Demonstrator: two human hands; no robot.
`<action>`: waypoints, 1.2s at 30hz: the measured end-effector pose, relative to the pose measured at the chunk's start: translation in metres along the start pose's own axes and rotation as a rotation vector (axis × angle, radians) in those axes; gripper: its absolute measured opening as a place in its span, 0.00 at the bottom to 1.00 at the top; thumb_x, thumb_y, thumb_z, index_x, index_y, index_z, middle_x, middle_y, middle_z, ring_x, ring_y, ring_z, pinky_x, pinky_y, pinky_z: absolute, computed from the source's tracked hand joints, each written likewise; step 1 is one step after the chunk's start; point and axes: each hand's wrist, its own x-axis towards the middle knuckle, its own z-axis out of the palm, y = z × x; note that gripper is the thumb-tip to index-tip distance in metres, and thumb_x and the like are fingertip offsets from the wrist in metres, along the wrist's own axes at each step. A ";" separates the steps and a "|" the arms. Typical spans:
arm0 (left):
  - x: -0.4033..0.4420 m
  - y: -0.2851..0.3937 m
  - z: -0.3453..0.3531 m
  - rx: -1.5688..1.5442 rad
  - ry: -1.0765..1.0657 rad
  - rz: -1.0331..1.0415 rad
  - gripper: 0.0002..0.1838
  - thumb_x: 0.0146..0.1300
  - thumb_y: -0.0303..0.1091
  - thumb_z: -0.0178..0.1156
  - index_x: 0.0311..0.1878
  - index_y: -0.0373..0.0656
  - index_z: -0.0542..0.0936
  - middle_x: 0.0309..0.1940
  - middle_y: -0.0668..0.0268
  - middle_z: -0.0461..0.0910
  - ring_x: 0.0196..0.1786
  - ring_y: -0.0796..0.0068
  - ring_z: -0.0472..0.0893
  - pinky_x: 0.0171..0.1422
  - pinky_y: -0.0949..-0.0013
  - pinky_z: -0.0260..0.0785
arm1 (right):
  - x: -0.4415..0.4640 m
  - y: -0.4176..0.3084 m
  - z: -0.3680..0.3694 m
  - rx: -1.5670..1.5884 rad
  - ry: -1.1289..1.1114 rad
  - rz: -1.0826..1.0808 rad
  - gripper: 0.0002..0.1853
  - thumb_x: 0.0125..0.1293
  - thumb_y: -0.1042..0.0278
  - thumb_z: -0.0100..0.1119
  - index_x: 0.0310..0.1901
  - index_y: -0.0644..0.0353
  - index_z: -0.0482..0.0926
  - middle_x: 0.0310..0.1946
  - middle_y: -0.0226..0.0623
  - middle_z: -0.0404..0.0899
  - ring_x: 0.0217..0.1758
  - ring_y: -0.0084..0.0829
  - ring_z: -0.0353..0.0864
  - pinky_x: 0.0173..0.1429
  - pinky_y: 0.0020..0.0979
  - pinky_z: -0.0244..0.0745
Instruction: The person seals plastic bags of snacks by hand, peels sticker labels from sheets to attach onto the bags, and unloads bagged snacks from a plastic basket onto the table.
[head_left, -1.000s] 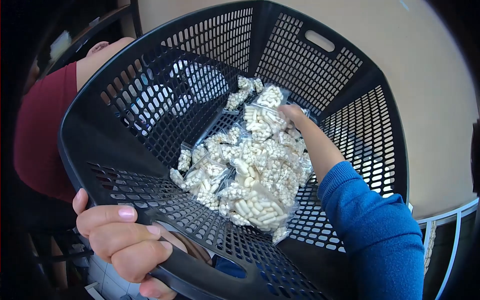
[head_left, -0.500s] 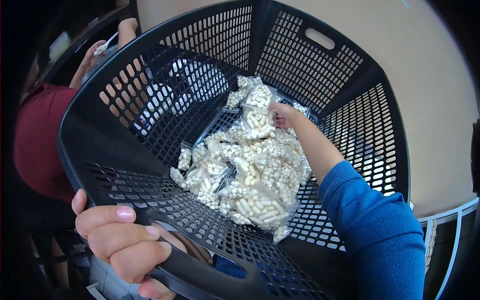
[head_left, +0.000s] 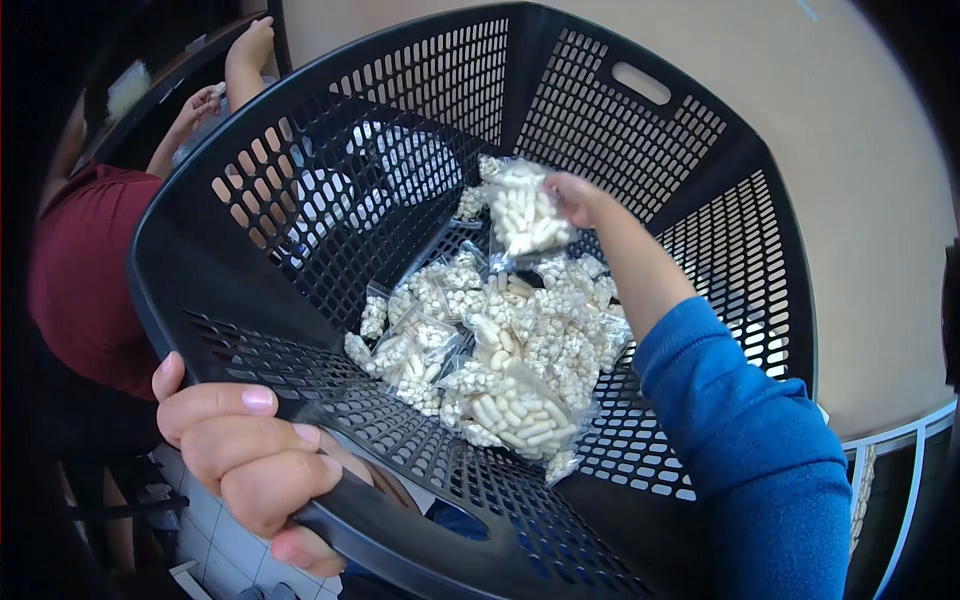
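My left hand [head_left: 255,460] is wrapped around the near handle of a large black perforated plastic basket [head_left: 400,555], which tilts toward me. Deep inside it, my right hand [head_left: 577,198] pinches the right edge of a clear plastic bag of white capsule-shaped pieces [head_left: 527,218], held above the others and slightly blurred. Below it, several small clear bags of white pieces [head_left: 575,330] lie heaped on the basket floor. Nearest to me in the heap is a bag of larger oblong pieces [head_left: 520,415]. My right fingertips are partly hidden behind the raised bag.
At the left, a person in a dark red top [head_left: 95,270] works beside the basket, with hands [head_left: 203,105] near a clear bag. A beige wall [head_left: 860,200] rises behind. A pale metal frame [head_left: 915,450] stands at lower right, and floor tiles [head_left: 225,545] show at lower left.
My right hand has lifted the bag of capsule-shaped pieces up off the heap, turning it more toward me. My left hand keeps its grip. The other person's hands have shifted.
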 end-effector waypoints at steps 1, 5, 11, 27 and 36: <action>-0.001 -0.002 0.003 -0.029 0.041 0.008 0.22 0.60 0.51 0.26 0.18 0.54 0.63 0.16 0.75 0.59 0.28 0.76 0.63 0.55 0.58 0.52 | -0.022 -0.024 0.005 -0.038 -0.029 0.035 0.09 0.54 0.70 0.43 0.36 0.63 0.69 0.31 0.42 0.77 0.30 0.32 0.79 0.40 0.34 0.76; 0.001 -0.003 0.014 -0.075 0.182 0.034 0.25 0.60 0.52 0.26 0.15 0.51 0.63 0.13 0.72 0.59 0.26 0.73 0.64 0.52 0.59 0.54 | -0.060 -0.119 -0.005 -0.276 -0.089 -0.239 0.05 0.51 0.74 0.48 0.30 0.62 0.71 0.28 0.37 0.76 0.28 0.28 0.79 0.34 0.29 0.78; 0.003 -0.005 0.011 -0.109 0.174 0.015 0.22 0.55 0.49 0.30 0.14 0.46 0.63 0.12 0.68 0.62 0.24 0.70 0.65 0.53 0.56 0.55 | -0.185 -0.252 -0.036 -0.386 0.131 -0.632 0.15 0.56 0.62 0.48 0.40 0.63 0.71 0.33 0.37 0.77 0.31 0.27 0.79 0.37 0.30 0.77; 0.001 -0.008 0.023 -0.123 0.283 0.078 0.19 0.56 0.41 0.29 0.18 0.40 0.63 0.16 0.65 0.63 0.30 0.66 0.67 0.54 0.58 0.55 | -0.394 -0.041 -0.240 -0.349 0.734 -0.331 0.14 0.53 0.61 0.45 0.35 0.61 0.71 0.27 0.35 0.75 0.26 0.27 0.77 0.32 0.29 0.74; -0.001 -0.001 0.019 -0.176 0.266 -0.035 0.18 0.55 0.42 0.31 0.20 0.40 0.64 0.18 0.65 0.63 0.33 0.66 0.67 0.58 0.58 0.52 | -0.235 0.138 -0.175 0.103 0.572 -0.335 0.17 0.57 0.60 0.48 0.43 0.64 0.70 0.34 0.36 0.69 0.30 0.27 0.67 0.30 0.29 0.70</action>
